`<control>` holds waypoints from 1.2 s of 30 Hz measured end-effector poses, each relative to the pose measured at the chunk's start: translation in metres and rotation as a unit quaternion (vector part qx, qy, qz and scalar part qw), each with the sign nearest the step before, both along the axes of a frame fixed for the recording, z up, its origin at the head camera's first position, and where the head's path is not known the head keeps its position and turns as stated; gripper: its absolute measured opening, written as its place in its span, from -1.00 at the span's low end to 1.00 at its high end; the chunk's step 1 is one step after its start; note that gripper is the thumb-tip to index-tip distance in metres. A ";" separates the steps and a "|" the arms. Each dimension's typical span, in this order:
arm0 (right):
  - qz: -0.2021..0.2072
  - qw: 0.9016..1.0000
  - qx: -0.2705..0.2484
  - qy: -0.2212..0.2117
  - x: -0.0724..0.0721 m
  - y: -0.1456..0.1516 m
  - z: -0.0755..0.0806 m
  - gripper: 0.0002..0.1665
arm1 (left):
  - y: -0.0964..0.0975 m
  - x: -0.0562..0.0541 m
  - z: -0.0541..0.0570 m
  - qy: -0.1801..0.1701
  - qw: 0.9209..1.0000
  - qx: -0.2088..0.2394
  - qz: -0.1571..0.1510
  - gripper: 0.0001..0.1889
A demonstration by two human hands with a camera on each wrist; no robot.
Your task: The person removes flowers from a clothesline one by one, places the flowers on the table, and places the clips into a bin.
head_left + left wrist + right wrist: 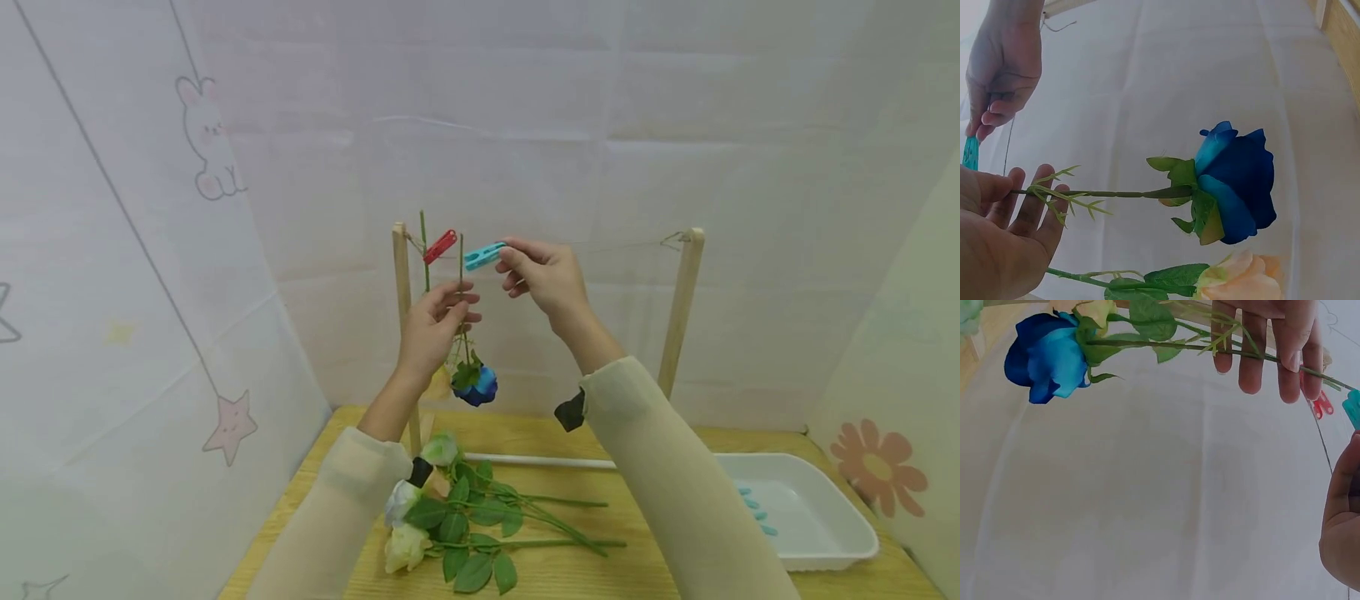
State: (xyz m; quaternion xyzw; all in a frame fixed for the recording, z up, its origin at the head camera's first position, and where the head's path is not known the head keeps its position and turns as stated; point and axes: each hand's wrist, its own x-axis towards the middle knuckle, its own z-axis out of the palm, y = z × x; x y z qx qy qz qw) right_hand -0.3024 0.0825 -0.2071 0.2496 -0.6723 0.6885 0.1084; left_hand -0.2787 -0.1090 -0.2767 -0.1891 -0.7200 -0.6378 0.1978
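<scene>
My left hand (438,325) pinches the stem of a blue rose (477,387), which hangs with its bloom down. In my right hand (547,275) a turquoise clothespin (483,256) is held between thumb and finger, its tip close to the upper stem and the string. Just left of them, a red clothespin (440,247) sits on the string at another green stem. The peach rose (1241,275) on that stem hangs bloom down beside the blue one in the left wrist view. The string (1321,440) runs past both hands in the right wrist view.
Wooden posts (681,312) carry the string at either side. Several pale roses (407,547) with leafy stems lie on the wooden table (585,575) below my hands. A white tray (825,558) at the right holds several turquoise clothespins (757,515).
</scene>
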 end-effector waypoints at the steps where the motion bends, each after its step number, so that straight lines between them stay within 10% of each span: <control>1: 0.002 1.000 -0.002 -0.001 0.000 0.000 -0.001 -0.63 | 0.000 0.000 0.000 0.001 1.000 -0.002 0.001 -0.69; 22: 0.021 0.997 0.073 -0.008 0.015 0.034 -0.039 -0.54 | -0.016 0.027 -0.022 0.056 0.986 -0.152 0.036 -0.71; 36: 0.039 0.993 0.106 -0.014 0.025 0.076 -0.084 -0.52 | -0.011 0.051 -0.035 0.117 0.945 -0.306 0.027 -0.67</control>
